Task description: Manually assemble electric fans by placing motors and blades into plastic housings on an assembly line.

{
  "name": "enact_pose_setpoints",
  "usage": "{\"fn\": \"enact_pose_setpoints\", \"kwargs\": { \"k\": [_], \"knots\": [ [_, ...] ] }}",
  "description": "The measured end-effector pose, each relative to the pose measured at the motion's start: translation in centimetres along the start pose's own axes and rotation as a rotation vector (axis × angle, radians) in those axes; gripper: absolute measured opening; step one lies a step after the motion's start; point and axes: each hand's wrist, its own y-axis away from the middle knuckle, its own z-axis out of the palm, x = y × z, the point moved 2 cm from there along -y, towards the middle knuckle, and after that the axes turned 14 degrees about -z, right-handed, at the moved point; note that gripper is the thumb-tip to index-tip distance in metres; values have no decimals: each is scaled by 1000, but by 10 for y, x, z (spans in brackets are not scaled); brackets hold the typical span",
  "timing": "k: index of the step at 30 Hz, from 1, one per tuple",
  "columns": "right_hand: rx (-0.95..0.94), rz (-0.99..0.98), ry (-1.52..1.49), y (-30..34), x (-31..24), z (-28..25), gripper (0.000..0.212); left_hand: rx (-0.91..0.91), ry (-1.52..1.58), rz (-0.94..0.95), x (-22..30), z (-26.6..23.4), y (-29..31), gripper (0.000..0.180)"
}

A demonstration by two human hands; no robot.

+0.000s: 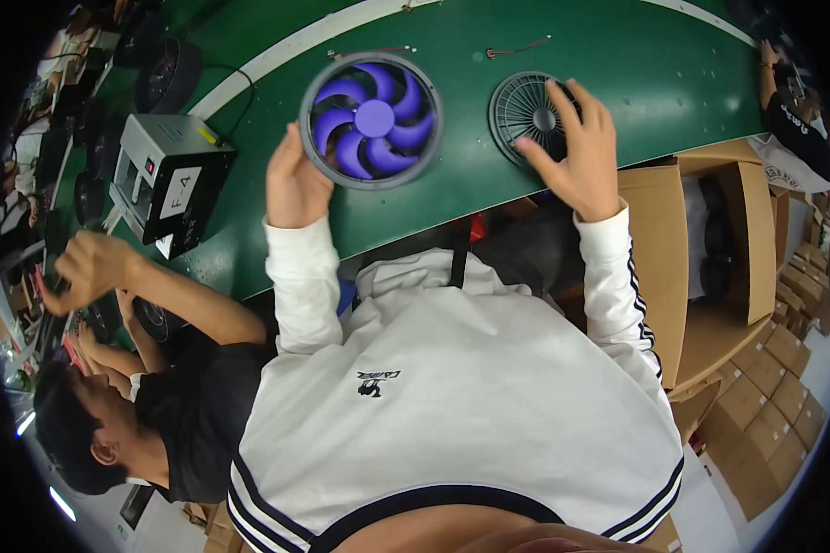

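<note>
My left hand (297,182) grips a fan (374,118) by the lower left of its round grey frame, thumb at the rim and the other fingers partly hidden beneath. Purple curved blades and a purple hub face up inside the frame. To the right, a dark round fan grille (544,120) with radial ribs lies on the green table (461,189). My right hand (581,152) is spread over the grille's right side, thumb and fingers apart; whether the fingertips press on it I cannot tell.
Thin red wires with small connectors, one wire (521,48) among them, lie beyond the fan and grille. A grey-and-black machine (171,180) stands at the left. An open cardboard box (650,267) is at the right. A co-worker's arm (180,290) reaches in at the left.
</note>
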Motion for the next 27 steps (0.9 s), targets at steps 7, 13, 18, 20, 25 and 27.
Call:
{"fn": "enact_pose_setpoints", "kwargs": {
  "k": [7, 13, 18, 20, 25, 27],
  "knots": [
    [-222, -224, -25, 9, -14, 0, 76, 278, -480, 383, -23, 8, 23, 64],
    [-57, 50, -43, 18, -36, 20, 77, 218, -883, 559, -27, 2, 27, 114],
    [-253, -134, -85, 12, -32, 10, 76, 267, -1109, 676, -30, 1, 24, 148],
    [-108, -74, -85, 13, -28, 10, 79, 301, -1186, 657, -30, 2, 24, 154],
    [-107, -68, 50, -3, -39, 33, 88, 136, -1067, 686, -25, -6, 19, 152],
    [-167, -75, -22, -12, -25, 24, 91, 89, -1067, 664, -29, -2, 17, 151]
  ]
}}
